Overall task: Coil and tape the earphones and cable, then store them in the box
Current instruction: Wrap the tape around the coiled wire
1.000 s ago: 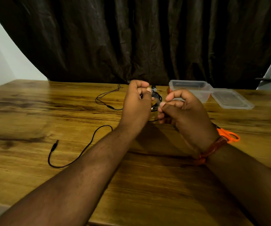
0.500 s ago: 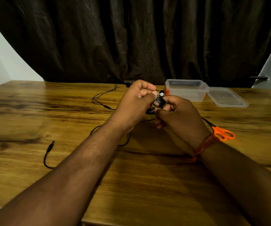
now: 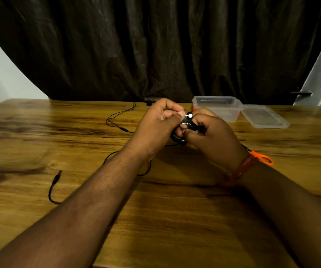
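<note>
Just in front of the box (image 3: 216,107), our left hand (image 3: 155,126) and right hand (image 3: 213,140) pinch the coiled earphones (image 3: 187,124) in curled fingers (image 3: 172,113).

Two bare forearms are showing, sleeveless; the right wrist is wearing an orange-red braided thread band (image 3: 242,168).

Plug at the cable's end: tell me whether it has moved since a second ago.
No. The plug lies about as far left of the clear box as before; only the camera view has drifted slightly.
</note>
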